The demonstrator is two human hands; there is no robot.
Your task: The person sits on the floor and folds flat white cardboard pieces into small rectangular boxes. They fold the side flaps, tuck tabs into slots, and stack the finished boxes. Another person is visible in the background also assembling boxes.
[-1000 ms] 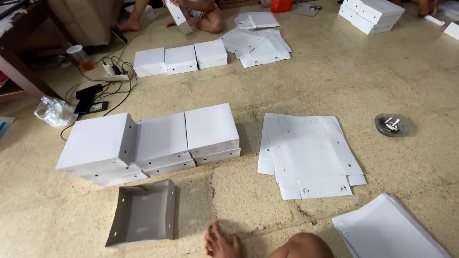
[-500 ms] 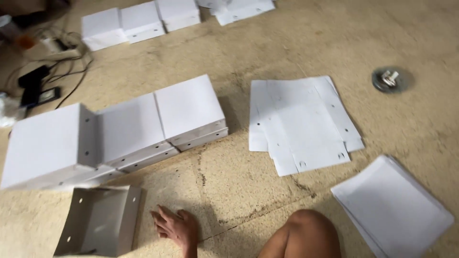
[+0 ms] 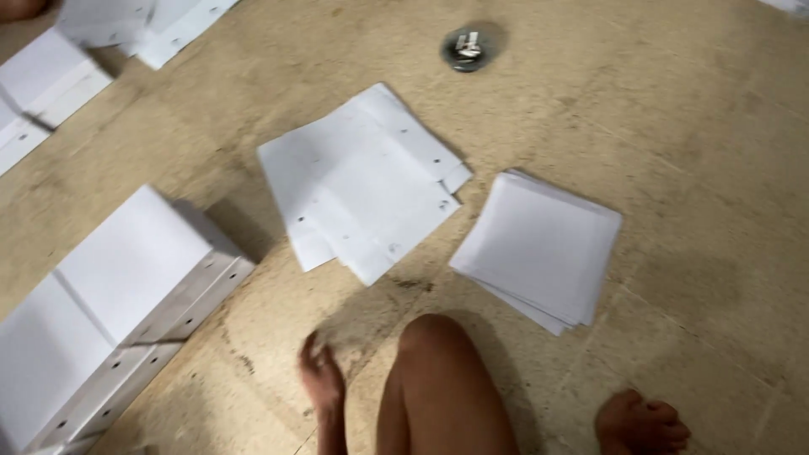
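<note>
Punched white sheets (image 3: 362,185) are lying in a loose, fanned pile on the floor (image 3: 674,126) at mid-frame, small holes showing along their edges, just ahead of the person's left hand (image 3: 320,379) but not touching it. Going L to R: at far L, folded white boxes (image 3: 126,270) are sitting in a row, stacked approx two high, w/ punched side flaps facing the hand. More white boxes (image 3: 42,84) are lying at the top L corner, partly cut off by the frame, w/ some flat white pieces (image 3: 181,29) beside them. Next, the left hand is resting palm-down on the bare floor btwn the box row and the bent knee (image 3: 438,379), gripping nothing; fingers are pointing fwd and seem close together, though blur is hiding detail. Knee is rising just R of the hand. Above the punched pile, well apart, a small dark round dish (image 3: 466,48) is holding a few pale metal bits. R of the punched pile, almost touching its corner, a neat stack of plain white sheets (image 3: 539,244) is lying square. At bottom R, a bare foot (image 3: 640,425) is resting on the floor. Right hand isn't showing.
</note>
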